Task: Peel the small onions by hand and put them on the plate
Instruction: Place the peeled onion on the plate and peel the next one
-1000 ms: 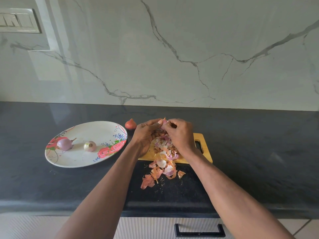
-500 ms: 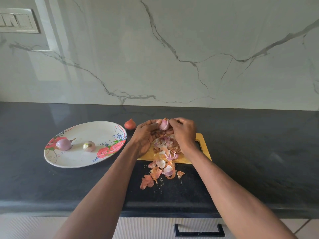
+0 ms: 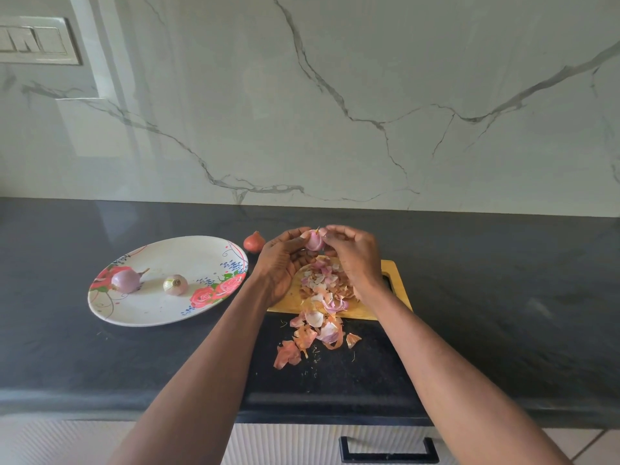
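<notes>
On the floral plate [image 3: 157, 307], well to the left of the fingers, two peeled onions rest apart from each other: a purple one with its stalk [image 3: 126, 280] and a paler one [image 3: 175, 284]. One unpeeled onion [image 3: 254, 241] sits on the dark table [image 3: 503, 280] just left of the left hand [image 3: 280, 263]. That hand's fingers [image 3: 295, 233] cup and pinch a small onion [image 3: 314, 240] from the left, while the right hand [image 3: 355, 260] pinches at its tip with thumb and forefinger pressed together.

The change from a second ago: the onion, then mostly hidden between the hands with a flap of skin at its top, now shows a smooth pink flank, so the papery layer appears largely stripped. Below the fingers, peels [image 3: 318, 317] heap on the wooden cutting board [image 3: 397, 290] and spill over its near edge onto the table.

By this reading, the third onion is nearly ready for the plate, with only the tip left to clean, and one more onion waits beyond the left fingers.
</notes>
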